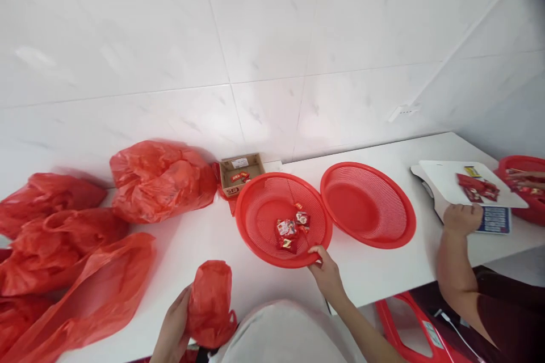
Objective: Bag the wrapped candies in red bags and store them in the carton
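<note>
My left hand (174, 320) is closed round a crumpled red plastic bag (210, 302), held just above the near edge of the white table (204, 244). My right hand (326, 269) pinches the near rim of a red mesh basket (255, 212). Several small red-wrapped sweets (291, 228) lie in the bottom of that basket. A second red mesh basket (400, 218), with nothing in it, touches the first on its right.
Several bulky red plastic bags (162, 181) are heaped along the left of the table. A small cardboard box (240, 173) stands by the tiled wall. At the right, another person's hand (462, 218) rests by a white scale (447, 181) bearing sweets, with another red basket (525, 187) beyond. A red stool (402, 323) stands below.
</note>
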### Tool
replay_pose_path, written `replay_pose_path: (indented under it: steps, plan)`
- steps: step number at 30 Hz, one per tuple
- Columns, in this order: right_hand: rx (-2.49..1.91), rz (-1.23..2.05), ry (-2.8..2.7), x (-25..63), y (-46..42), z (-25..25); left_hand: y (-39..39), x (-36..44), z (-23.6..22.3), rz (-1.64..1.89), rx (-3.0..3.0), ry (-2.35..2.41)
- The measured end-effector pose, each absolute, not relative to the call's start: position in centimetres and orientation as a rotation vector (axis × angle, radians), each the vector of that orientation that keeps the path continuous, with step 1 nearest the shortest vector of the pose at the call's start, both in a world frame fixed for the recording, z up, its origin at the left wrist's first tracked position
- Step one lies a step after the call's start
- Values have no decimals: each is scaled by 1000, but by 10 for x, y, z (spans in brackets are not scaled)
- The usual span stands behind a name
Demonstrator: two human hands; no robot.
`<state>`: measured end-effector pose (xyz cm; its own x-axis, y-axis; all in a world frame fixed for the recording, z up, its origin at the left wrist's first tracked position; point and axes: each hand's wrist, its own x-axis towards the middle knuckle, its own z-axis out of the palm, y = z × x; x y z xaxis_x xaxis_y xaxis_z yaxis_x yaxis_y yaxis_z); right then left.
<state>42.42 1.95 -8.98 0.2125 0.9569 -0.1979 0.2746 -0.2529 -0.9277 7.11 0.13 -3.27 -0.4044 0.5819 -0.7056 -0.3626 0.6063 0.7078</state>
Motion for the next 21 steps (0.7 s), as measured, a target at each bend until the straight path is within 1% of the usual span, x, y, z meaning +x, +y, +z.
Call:
replay_pose_path:
  steps: [2,4,6,8,11,14,18,21]
  plan:
    - [-1837,981,-1242,434,18,-97,7,85,-27,1149,54,1564]
    - [-2016,969,-1355,445,15,-96,19,101,-22,1191,11,1469]
    - [-2141,1079,-1496,456,11,-85,33,116,-18,1229,0,1396]
    - [-2137,1264,-1569,463,9,-64,46,127,-12,1267,-8,1318]
    - [-1881,1521,-1506,451,13,-28,56,140,-3,1285,-16,1227]
    - [-1601,1590,-1407,406,26,-7,58,151,2,1264,-20,1170]
    - [-1251,1693,-1389,335,46,-8,57,156,2,1288,-1,1154]
    - [-1090,1767,-1265,311,57,-11,55,142,-3,1389,23,1218]
